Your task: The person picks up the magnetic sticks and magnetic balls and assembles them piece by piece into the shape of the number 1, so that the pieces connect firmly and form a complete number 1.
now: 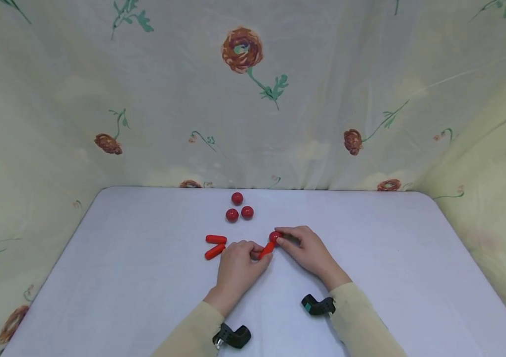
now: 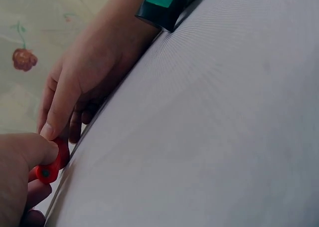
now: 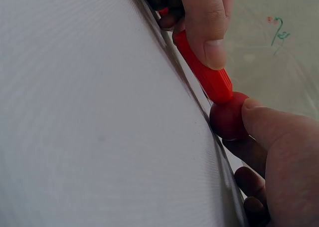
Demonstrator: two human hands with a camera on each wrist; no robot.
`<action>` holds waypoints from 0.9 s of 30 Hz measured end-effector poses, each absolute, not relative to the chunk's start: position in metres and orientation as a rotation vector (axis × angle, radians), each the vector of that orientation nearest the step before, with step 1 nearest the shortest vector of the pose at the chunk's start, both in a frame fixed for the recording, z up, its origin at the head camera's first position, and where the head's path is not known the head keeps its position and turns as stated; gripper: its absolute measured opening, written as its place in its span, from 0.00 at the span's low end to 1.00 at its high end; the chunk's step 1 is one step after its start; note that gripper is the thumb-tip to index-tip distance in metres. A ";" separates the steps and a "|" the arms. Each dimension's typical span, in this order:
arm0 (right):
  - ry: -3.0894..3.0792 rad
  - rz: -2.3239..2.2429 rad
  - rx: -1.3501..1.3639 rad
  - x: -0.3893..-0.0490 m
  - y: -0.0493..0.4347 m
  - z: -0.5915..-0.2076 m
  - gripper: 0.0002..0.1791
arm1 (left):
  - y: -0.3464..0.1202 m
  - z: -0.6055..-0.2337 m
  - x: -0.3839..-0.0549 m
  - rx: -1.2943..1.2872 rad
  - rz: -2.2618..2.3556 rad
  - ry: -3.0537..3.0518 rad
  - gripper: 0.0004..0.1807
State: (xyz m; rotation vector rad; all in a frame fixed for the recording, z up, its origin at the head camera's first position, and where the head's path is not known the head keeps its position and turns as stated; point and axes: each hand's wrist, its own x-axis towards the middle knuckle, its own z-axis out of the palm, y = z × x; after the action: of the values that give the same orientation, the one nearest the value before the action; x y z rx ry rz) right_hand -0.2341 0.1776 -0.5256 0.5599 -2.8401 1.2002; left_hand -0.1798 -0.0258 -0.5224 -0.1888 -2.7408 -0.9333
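Pale cloth (image 1: pixel 181 64) printed with rust-brown flowers and green stems hangs behind and on both sides of the white counter (image 1: pixel 146 277) where I work. Its back corners are rounded, and my forearms, in light yellowish sleeves (image 1: pixel 364 317), come in from the near edge.

My left hand (image 1: pixel 240 265) pinches a red stick (image 1: pixel 266 250) between thumb and fingers, near the middle of the counter. My right hand (image 1: pixel 308 250) pinches a dark red ball (image 1: pixel 274 237), thumb on one side and fingertip on the other. Stick and ball touch: the far end of the stick meets the ball, and the stick slants down from it toward my left hand. From the right wrist I see fine ridges along the stick; from the left wrist, a small dark green spot shows in its near end.

Just left of my left hand lie two more sticks, an upper one (image 1: pixel 216 239) nearly level and a lower one (image 1: pixel 215 252) slanted, their right ends close together. Farther back, three more balls make a loose cluster: a rear ball (image 1: pixel 237 199), a left ball (image 1: pixel 232 215) and a right ball (image 1: pixel 247 213).

Each wrist carries a black gadget; the right gadget (image 1: pixel 318 304) has a green patch.
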 end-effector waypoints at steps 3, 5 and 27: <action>-2.845 1.191 0.548 -0.234 0.178 -0.526 0.23 | -0.025 -0.523 -0.179 -0.199 -0.926 -2.737 0.15; -2.845 1.190 0.547 -0.234 0.178 -0.526 0.23 | -0.025 -0.523 -0.179 -0.202 -0.916 -2.737 0.15; -2.804 1.205 0.540 -0.233 0.178 -0.526 0.21 | -0.027 -0.524 -0.178 -0.237 -0.928 -2.774 0.19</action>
State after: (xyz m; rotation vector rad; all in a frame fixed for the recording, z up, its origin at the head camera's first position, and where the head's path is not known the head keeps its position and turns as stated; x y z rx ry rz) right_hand -0.2326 0.1776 -0.5262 0.5399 -2.8041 1.2053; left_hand -0.1780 -0.0267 -0.5236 -0.2371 -2.7742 -0.9275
